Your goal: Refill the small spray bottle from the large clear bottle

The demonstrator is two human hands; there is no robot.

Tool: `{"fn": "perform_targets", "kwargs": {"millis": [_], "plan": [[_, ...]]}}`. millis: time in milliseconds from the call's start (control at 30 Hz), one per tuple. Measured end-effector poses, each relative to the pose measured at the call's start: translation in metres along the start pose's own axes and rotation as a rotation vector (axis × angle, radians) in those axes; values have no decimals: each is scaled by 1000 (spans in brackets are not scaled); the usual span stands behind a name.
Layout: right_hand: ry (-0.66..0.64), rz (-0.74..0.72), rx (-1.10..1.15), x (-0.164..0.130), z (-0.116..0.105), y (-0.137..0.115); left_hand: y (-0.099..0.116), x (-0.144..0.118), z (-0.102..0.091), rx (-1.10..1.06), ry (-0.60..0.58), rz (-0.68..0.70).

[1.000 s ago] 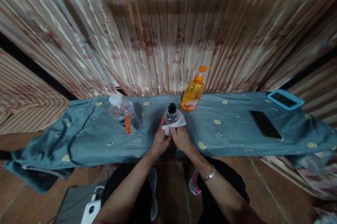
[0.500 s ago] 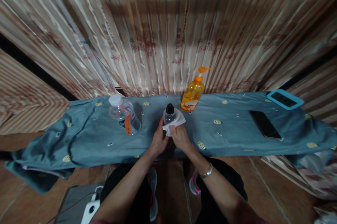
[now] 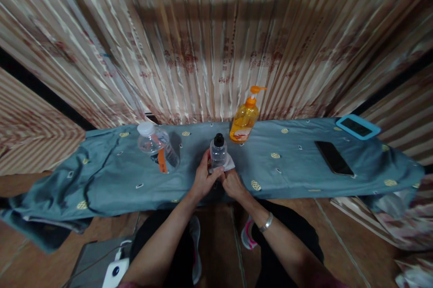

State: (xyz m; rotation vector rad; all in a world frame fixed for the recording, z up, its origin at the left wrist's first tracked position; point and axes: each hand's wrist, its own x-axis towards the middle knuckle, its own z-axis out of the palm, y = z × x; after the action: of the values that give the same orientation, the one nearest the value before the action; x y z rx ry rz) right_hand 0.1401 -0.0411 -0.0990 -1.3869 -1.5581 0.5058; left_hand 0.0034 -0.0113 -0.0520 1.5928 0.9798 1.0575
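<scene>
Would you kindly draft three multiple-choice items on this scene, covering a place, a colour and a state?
1. Where is the pump bottle?
A. beside the phones
B. behind the small bottle
C. on the floor

2. What colour is the small bottle's cap?
A. black
B. white
C. orange

3. What are the hands doing?
A. resting apart
B. lifting a phone
C. holding the small bottle and a white cloth

Answers: 1 B, it stands near the curtain, past the small bottle. 2 A, the cap is dark. 3 C, the left hand grips the bottle and the right hand holds the cloth against it.
</scene>
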Motion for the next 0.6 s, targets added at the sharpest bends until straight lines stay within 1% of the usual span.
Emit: {"fn": "perform_targets", "kwargs": {"millis": [100, 200, 300, 367, 467, 600], "plan": [[35, 64, 64, 9, -7, -10, 5, 2, 2, 2, 35, -19], [76, 122, 133, 27, -17, -25, 8, 2, 3, -9, 41, -38], [79, 156, 210, 45, -26, -40, 5, 1, 5, -2, 30, -42], [67, 189, 259, 55, -29, -45, 1, 0, 8, 19, 27, -32], [38, 276, 323, 61, -27, -43, -5, 0, 11, 63, 38, -19], [-17, 412, 362, 57, -16, -29, -9, 2, 9, 78, 62, -86]]}}
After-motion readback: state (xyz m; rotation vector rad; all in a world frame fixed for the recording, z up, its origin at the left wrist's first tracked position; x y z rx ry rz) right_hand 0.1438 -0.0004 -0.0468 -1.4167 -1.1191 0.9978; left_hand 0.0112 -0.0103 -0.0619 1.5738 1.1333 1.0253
